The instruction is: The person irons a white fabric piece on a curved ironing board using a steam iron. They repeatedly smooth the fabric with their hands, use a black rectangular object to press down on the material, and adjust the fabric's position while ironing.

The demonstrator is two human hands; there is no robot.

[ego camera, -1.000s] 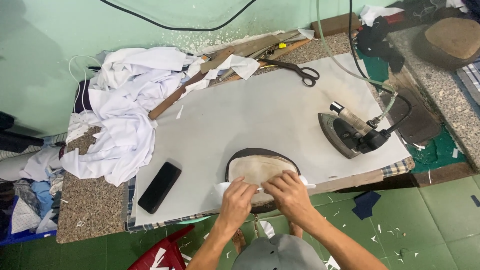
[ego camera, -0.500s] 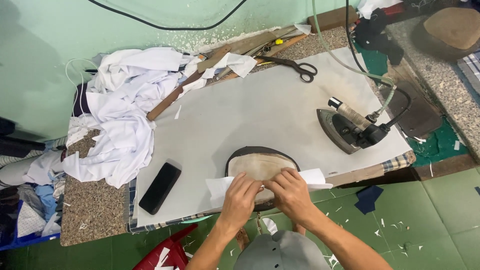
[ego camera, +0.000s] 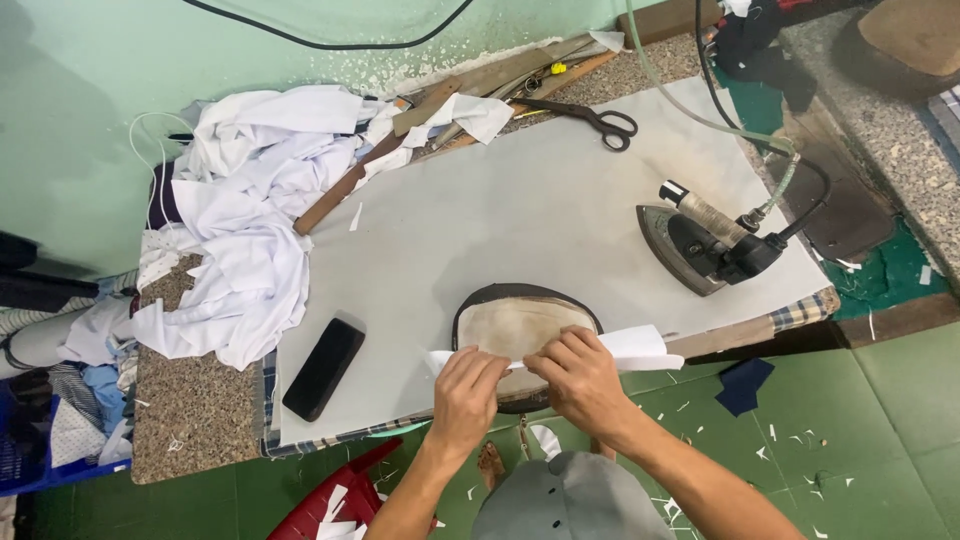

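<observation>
Both hands, left hand (ego camera: pixel 465 392) and right hand (ego camera: pixel 580 378), pinch the white strip (ego camera: pixel 640 347) flat over the pad (ego camera: pixel 520 322) at the bench's near edge (iron (ego camera: pixel 710 250) parked aside).

Phone (ego camera: pixel 322 368) lies left of pressing pad (ego camera: pixel 520 322), iron (ego camera: pixel 708 252) right, scissors (ego camera: pixel 590 119) behind

Single head view, steep downward look, close over ironing table (ego camera: pixel 520 210) near edge.

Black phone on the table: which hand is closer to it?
Left. The left hand is on the white fabric strip just right of the black phone, with bare pad between them. The right hand sits farther right, beyond the left hand, also on the strip.
</observation>
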